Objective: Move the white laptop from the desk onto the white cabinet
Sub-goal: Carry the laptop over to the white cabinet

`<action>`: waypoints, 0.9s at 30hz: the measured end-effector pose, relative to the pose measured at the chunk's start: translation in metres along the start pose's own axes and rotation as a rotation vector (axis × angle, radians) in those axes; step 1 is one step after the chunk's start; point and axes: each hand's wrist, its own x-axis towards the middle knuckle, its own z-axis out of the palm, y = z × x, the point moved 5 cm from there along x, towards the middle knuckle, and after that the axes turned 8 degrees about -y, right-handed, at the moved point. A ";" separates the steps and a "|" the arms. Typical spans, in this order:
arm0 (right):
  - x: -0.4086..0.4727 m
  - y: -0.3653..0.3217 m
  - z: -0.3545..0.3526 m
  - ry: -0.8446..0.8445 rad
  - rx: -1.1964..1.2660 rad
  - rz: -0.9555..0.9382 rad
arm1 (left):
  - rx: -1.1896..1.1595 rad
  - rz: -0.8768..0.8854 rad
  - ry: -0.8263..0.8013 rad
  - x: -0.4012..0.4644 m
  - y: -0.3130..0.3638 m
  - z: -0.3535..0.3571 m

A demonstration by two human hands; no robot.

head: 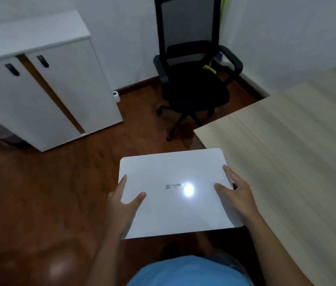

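The closed white laptop (175, 178) is held flat in the air over the wooden floor, just left of the desk (290, 153). My left hand (121, 205) grips its left edge, thumb on the lid. My right hand (237, 195) grips its right edge, thumb and a finger on the lid. A bright light spot reflects off the lid beside the logo. The white cabinet (33, 34) stands at the upper left against the wall, its flat top bare and its two doors slightly ajar.
A black office chair (191, 79) stands at the back between cabinet and desk. A small white roll (116, 96) sits on the floor by the cabinet's right side. Open wooden floor (49, 193) lies between me and the cabinet.
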 end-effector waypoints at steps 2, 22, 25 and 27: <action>0.011 -0.016 0.031 -0.046 -0.014 -0.018 | -0.044 -0.015 0.046 0.004 -0.010 -0.031; 0.264 -0.199 0.307 -0.379 -0.124 -0.043 | -0.141 -0.231 0.517 0.169 -0.015 -0.229; 0.298 -0.232 0.355 -0.416 -0.163 -0.042 | -0.118 -0.261 0.575 0.202 -0.013 -0.267; 0.319 -0.247 0.388 -0.426 -0.175 -0.045 | -0.067 -0.239 0.600 0.226 -0.014 -0.298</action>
